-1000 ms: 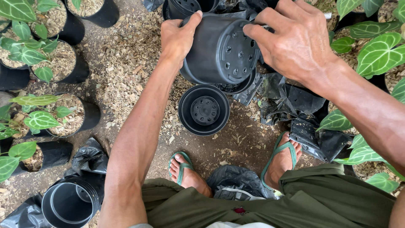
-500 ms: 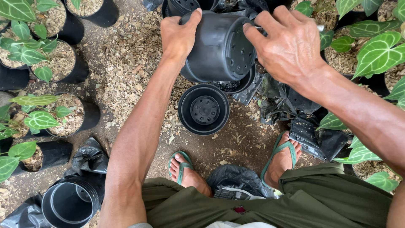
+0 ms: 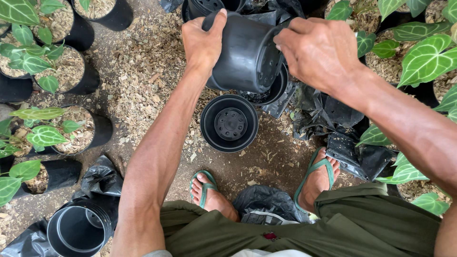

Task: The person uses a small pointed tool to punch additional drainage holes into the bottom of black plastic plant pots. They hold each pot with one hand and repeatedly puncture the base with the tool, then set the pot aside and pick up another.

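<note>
A black plastic pot (image 3: pixel 245 52) lies on its side in the air between both my hands, its perforated bottom facing right. My left hand (image 3: pixel 202 40) grips its rim end with the thumb over the top. My right hand (image 3: pixel 321 50) clasps the bottom end. Just below it a second pot (image 3: pixel 271 90) sits partly hidden. An empty black pot (image 3: pixel 229 123) stands upright on the ground under my hands, its holed base showing.
Potted plants with veined green leaves (image 3: pixel 40 135) line the left, more leaves (image 3: pixel 419 57) on the right. Black plastic bags (image 3: pixel 333 119) lie crumpled right of centre. An empty black pot (image 3: pixel 78 231) sits bottom left. My sandalled feet (image 3: pixel 209 192) rest on chip-strewn soil.
Both hands have turned the held pot further onto its side, so its holed bottom now faces right instead of toward me. The pot on the ground has not moved.
</note>
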